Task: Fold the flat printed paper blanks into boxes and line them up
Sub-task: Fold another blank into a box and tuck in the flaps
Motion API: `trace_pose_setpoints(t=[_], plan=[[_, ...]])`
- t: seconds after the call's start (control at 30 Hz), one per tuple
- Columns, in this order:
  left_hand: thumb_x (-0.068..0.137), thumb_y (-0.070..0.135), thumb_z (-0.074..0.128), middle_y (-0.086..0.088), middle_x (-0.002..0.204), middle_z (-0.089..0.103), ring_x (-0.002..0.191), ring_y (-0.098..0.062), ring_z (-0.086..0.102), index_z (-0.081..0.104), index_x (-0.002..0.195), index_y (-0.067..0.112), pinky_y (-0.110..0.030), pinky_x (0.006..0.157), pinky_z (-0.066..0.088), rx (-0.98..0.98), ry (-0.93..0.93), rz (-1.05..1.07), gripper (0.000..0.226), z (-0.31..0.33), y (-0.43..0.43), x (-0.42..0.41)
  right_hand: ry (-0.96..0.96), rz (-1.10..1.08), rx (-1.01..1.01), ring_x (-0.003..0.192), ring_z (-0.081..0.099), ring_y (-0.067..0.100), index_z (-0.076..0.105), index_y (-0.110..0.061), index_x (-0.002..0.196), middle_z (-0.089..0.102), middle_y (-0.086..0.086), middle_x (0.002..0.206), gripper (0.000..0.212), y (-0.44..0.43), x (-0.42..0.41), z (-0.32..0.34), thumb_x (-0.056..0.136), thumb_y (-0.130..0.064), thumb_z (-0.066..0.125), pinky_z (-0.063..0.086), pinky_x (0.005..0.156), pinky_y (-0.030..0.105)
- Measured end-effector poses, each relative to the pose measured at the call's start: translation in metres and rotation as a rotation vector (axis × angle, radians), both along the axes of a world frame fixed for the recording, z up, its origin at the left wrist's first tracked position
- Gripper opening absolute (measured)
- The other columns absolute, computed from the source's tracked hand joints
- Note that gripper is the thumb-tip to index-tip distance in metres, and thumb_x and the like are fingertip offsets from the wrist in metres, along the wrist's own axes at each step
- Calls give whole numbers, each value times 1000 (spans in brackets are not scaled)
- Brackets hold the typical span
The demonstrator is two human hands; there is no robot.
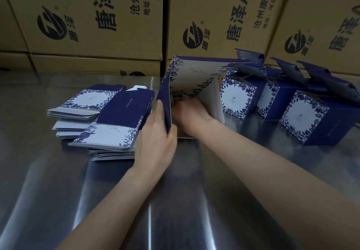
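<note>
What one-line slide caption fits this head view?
Left hand grips a half-formed box while the right hand reaches inside it, flat blanks left, folded boxes right.

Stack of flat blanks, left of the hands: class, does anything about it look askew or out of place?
Yes. The stack of flat blanks is untidy: its layers are slid apart, and the top blank lies skewed across the pile, with pale sheets poking out at the left. Nothing looks torn.

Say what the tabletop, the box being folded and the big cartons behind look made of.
Tabletop: likely stainless steel, brushed; streaky glare and reflections. Box being folded: thin printed paperboard, plain pale inside, matte. Cartons: brown corrugated cardboard by the look, matte, black print.
</note>
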State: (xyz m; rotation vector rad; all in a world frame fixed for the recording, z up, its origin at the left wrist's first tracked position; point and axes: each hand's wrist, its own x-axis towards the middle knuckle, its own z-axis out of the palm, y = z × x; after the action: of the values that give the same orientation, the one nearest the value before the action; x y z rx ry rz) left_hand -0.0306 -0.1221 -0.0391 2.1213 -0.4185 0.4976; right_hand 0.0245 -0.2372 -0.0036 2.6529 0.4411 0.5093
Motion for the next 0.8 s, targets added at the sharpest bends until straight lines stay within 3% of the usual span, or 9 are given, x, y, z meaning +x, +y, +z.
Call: trace_pose_setpoints(t=[0.23,0.5,0.7,0.8], plan=[[86,23,36,-15,114,61,102,-35,57,42,142,12,-50,82,48,6,-15,3,57,-1,0,3,64,-1,-66,110,61,31,62,-9,116,65,8,121,23,3,-2,2,100,-17,47,40,71,30],[87,17,40,-16,111,62,101,-36,57,43,142,13,-47,81,48,-27,-27,10,55,-3,1,6,193,-27,43,117,55,33,57,-8,119,60,13,128,30,4,-2,2,103,-26,39,32,73,29],[86,17,42,-16,98,61,91,-36,55,50,130,8,-41,69,39,-47,-43,-4,45,-5,2,8,162,-138,191,109,61,33,59,-9,118,59,13,124,25,-2,2,-10,99,-21,50,44,73,29],[84,22,39,-18,98,61,91,-38,54,51,124,3,-41,69,39,-53,-32,-2,46,-5,1,8,255,-122,255,106,61,32,62,-10,113,57,14,121,23,-5,3,-12,95,-23,54,53,85,33]])
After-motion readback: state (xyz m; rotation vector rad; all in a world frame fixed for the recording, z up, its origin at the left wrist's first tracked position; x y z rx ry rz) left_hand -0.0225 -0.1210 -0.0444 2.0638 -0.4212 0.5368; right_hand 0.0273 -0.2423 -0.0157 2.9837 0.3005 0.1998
